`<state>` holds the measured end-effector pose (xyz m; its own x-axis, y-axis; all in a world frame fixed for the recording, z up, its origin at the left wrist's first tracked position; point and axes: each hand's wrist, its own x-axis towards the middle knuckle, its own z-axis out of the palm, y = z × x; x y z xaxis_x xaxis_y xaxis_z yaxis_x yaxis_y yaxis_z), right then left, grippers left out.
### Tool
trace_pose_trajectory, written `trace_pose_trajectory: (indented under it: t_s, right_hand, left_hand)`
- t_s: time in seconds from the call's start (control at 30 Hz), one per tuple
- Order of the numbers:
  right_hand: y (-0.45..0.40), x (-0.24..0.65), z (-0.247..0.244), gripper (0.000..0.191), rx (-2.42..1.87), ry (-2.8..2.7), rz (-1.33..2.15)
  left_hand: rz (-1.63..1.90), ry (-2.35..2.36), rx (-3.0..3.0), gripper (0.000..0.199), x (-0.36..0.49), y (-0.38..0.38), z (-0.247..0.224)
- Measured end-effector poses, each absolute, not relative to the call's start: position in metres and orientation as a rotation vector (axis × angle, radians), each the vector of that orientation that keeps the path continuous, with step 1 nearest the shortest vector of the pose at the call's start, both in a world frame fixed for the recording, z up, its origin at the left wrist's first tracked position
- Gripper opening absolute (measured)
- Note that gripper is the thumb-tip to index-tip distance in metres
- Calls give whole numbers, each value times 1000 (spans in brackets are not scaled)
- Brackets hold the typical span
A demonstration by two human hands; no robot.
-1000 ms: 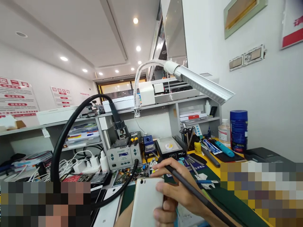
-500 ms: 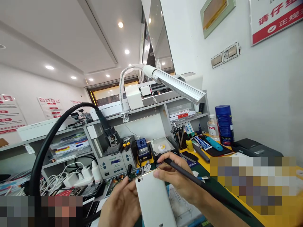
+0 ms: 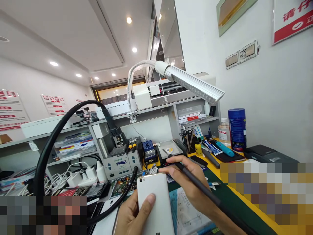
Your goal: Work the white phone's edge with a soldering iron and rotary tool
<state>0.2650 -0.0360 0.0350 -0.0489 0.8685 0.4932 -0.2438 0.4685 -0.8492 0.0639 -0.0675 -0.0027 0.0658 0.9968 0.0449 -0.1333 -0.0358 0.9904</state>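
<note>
My left hand (image 3: 134, 212) is closed around a white smartphone (image 3: 160, 199), its thumb lying across the back cover. The phone's back faces me, with a camera lens in the top left corner and a logo low down. My right hand (image 3: 189, 181) grips a long dark tool (image 3: 200, 187), kind unclear, which runs back over the forearm and has a thin point beyond the fingers. The index and middle fingers reach just above the phone's top edge; whether they touch it I cannot tell. A clear plastic packet (image 3: 189, 209) lies below, on the green mat (image 3: 234, 199).
A black hose (image 3: 40, 163) arches at left beside a grey soldering station (image 3: 119, 168). Chargers and cables (image 3: 80, 178) crowd the left. Behind are a blue device (image 3: 149, 151), a yellow bottle (image 3: 198, 148) and a blue can (image 3: 237, 130). A lamp (image 3: 195, 85) hangs overhead.
My left hand has shifted from the phone's left side to wrap it, thumb on the back. My right thumb has come off the phone's top edge. The view has tilted slightly.
</note>
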Motion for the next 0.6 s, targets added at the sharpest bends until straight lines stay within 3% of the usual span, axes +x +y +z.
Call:
trace_pose_trajectory:
  t_s: [0.47,0.6]
  right_hand:
    - [-19,269,30,43,-602,-1380,1208]
    - [-15,269,26,34,-647,-1427,1221]
  left_hand:
    - [1344,1141,1318,59,27,-52,19]
    - [1367,1150,1343,57,19,-40,22]
